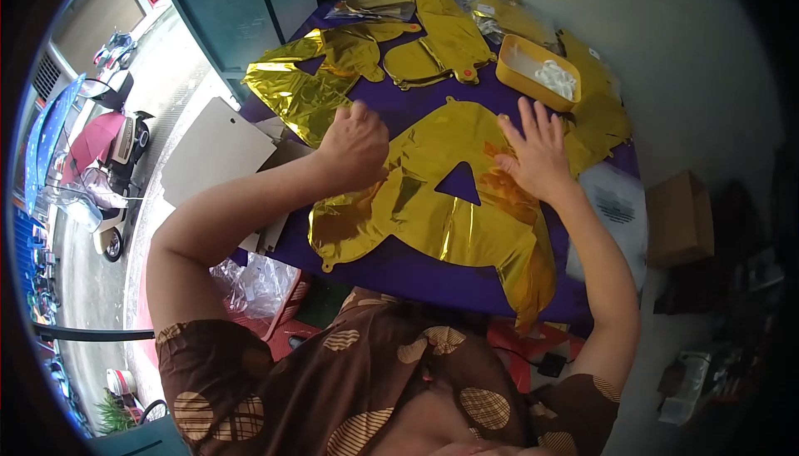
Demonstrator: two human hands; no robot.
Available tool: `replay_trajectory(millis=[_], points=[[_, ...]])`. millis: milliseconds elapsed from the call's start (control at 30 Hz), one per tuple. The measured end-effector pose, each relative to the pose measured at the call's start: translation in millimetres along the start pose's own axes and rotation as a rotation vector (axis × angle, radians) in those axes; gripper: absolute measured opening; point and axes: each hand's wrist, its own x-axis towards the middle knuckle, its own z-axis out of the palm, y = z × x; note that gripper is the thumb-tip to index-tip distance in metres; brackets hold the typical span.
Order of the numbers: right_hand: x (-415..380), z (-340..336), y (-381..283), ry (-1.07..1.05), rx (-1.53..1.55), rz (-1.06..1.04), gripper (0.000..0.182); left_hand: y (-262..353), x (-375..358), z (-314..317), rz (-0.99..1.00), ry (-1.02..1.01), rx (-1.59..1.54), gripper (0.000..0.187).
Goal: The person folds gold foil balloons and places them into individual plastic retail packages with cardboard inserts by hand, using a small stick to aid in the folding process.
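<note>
A flat gold foil balloon, shaped like a letter A with a triangular hole, lies on the purple cloth in front of me. My right hand rests at its right side, fingers spread and stretched out. At the left edge of the balloon is my left hand, its fingers curled in. Whatever it may grip is hidden by the back of the hand. The balloon's lower right leg is creased and hangs toward the table's front edge.
More gold foil balloons lie along the back and left. A yellow container with white pieces stands at the back right. Grey-white card sheets sit at the left, a clear plastic bag and a cardboard box at the right.
</note>
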Motion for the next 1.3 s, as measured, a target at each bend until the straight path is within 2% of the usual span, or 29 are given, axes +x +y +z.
replay_trajectory(millis=[33, 133, 267, 367, 567, 667, 767, 867, 967, 1067, 1100, 1233, 1300], points=[[-1, -1, 1, 0.027, -0.003, 0.040, 0.066, 6, -4, 8, 0.038, 0.160, 0.291, 0.059], [-9, -4, -3, -0.041, 0.090, 0.064, 0.066, 20, -18, 21, 0.229, 0.331, 0.262, 0.062], [-24, -8, -33, -0.307, 0.209, -0.041, 0.070, 50, -43, 25, 0.197, -0.078, -0.136, 0.072], [-25, 5, -34, -0.282, 0.258, -0.056, 0.074, 56, -59, 28, 0.277, 0.024, 0.021, 0.078], [-19, 15, -19, -0.225, 0.249, -0.108, 0.082, 43, -61, 31, 0.231, 0.000, -0.014, 0.081], [-23, 14, -17, -0.196, 0.250, -0.168, 0.084, 35, -66, 23, 0.196, -0.075, -0.028, 0.085], [-29, 13, -15, -0.159, 0.236, -0.199, 0.085, 29, -76, 36, 0.191, 0.086, 0.028, 0.078], [-31, 11, -10, -0.088, 0.309, -0.191, 0.086, 25, -69, 14, 0.109, -0.252, -0.014, 0.063], [-29, 3, -8, -0.040, 0.393, -0.125, 0.086, 17, -67, -16, -0.149, -0.217, -0.148, 0.038], [-31, -2, -10, -0.027, 0.413, -0.118, 0.085, -3, -52, 0, -0.167, -0.233, -0.119, 0.023], [-32, -4, -12, -0.031, 0.406, -0.132, 0.084, -5, -50, 9, -0.189, -0.180, -0.129, 0.018], [-37, -17, -10, 0.009, 0.446, -0.112, 0.076, -12, -36, 34, -0.232, -0.145, -0.079, 0.020], [-43, -26, -3, 0.030, 0.550, -0.011, 0.069, -14, -35, 36, -0.217, -0.132, -0.067, 0.020]])
